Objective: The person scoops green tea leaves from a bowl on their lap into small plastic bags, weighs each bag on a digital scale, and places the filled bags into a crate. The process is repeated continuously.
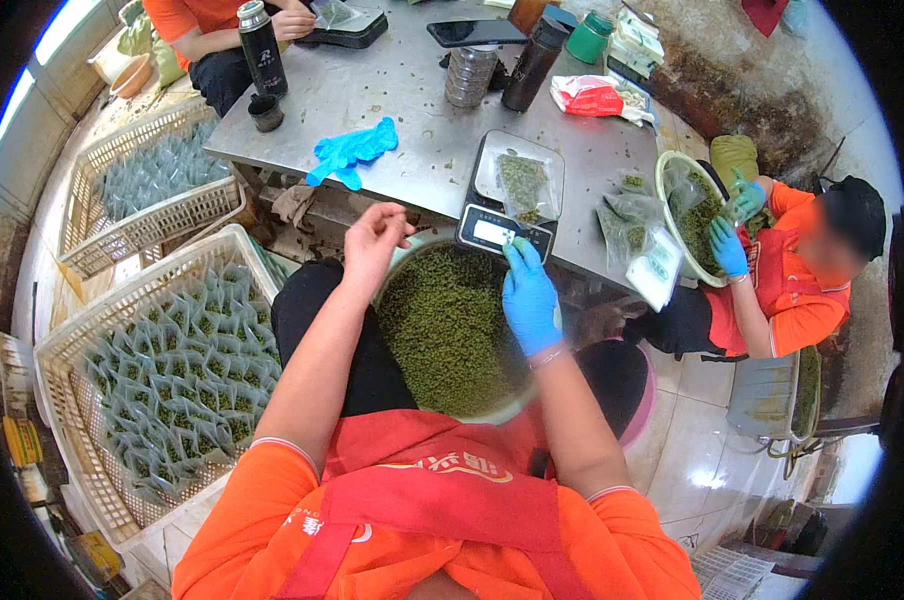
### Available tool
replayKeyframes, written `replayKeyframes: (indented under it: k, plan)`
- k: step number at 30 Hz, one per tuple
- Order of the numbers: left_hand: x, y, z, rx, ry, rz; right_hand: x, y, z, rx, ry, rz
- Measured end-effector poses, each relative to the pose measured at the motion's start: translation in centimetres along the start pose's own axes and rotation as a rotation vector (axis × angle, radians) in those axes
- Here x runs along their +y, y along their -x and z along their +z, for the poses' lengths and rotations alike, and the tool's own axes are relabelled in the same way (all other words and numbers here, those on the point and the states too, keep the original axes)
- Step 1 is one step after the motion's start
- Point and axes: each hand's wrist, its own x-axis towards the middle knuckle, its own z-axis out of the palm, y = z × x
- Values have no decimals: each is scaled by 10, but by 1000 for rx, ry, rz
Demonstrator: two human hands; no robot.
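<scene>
My bare left hand (373, 236) hovers over the left rim of a large basin (508, 414), fingers loosely bent and nothing visible in them. Small green berries (448, 337), like green peppercorns, fill the basin between my knees. My right hand (530, 300), in a blue glove, has its fingertips at the display panel of a digital scale (485, 169). A few green bits show by those fingertips; whether they are pinched is unclear. On the scale's plate lies a clear plastic bag (527, 184) partly filled with green berries.
Left of me stand plastic crates (54, 367) (91, 255) of filled bags. The steel table (422, 154) holds a blue glove (354, 154), flasks (263, 56) (536, 64), a jar (470, 75) and bags (632, 217). A co-worker (789, 262) handles berries at right; another person (204, 37) sits across.
</scene>
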Motion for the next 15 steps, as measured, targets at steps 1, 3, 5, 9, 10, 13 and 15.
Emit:
replayKeyframes:
  k: [1,3,5,9,10,13,15]
  plan:
    - [4,6,5,-22,-56,-12,-4,-1,-2,16,-6,5]
    - [7,13,10,-60,-163,-16,-11,3,-10,10,-102,35]
    - [5,16,10,-70,-239,-30,-13,10,-13,81,-185,5]
    - [10,18,13,-90,-254,-49,-22,-10,-32,133,-138,36]
    - [9,19,14,-95,-258,-46,-17,-17,-29,89,-86,54]
    - [5,24,20,-117,-311,34,-5,-39,-13,-26,166,104]
    - [8,28,22,-157,-395,40,7,-56,-6,61,278,-18]
